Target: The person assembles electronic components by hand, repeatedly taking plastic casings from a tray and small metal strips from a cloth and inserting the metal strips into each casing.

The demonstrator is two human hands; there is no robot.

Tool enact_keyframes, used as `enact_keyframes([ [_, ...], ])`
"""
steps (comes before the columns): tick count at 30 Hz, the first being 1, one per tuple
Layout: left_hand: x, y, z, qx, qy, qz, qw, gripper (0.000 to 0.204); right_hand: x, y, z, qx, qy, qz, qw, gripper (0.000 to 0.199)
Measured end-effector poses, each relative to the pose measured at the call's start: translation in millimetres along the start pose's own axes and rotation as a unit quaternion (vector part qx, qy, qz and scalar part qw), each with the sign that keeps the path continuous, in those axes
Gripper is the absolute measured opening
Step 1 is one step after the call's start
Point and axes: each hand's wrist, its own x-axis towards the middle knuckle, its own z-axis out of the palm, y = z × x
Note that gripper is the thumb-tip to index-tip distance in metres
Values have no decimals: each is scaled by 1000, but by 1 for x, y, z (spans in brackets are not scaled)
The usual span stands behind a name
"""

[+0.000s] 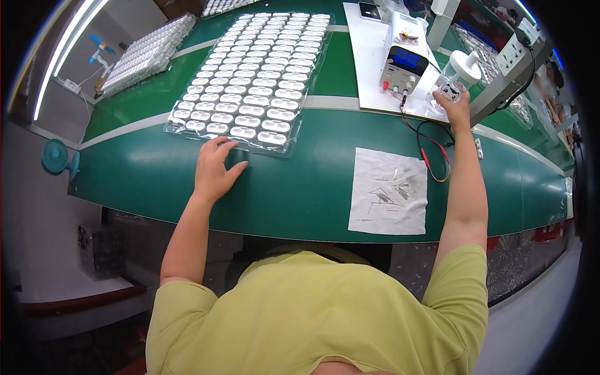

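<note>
My left hand (215,170) rests on the green bench with its fingers spread, fingertips touching the near edge of a clear plastic tray (275,145) filled with rows of small white oval parts. My right hand (456,103) reaches far forward and grips a clear round container with a white top (455,81) standing on a white board. A white cloth (389,190) with several thin metal pins lies on the bench between my arms.
A small power supply with a blue display (404,65) sits on the white board (370,56), with red and black leads (431,150) trailing onto the bench. More stacked trays (147,53) lie far left. A teal fan (57,157) hangs off the bench's left end.
</note>
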Motion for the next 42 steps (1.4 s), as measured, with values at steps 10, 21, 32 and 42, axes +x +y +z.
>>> enact_keyframes([
  [10, 43, -15, 28, -9, 74, 157, 985, 17, -85, -37, 15, -106, 320, -84, 938, 80],
  [21, 68, 75, 82, -127, 41, 214, 968, 12, -143, -123, 146, -69, -149, -25, 986, 36],
  [32, 32, -128, 12, 17, 239, -322, 916, 41, -107, -133, 204, -54, -205, 281, 936, 45],
  [42, 61, -123, 50, -206, 251, -333, 885, 32, -100, -158, 188, -38, -54, 114, 991, 42],
])
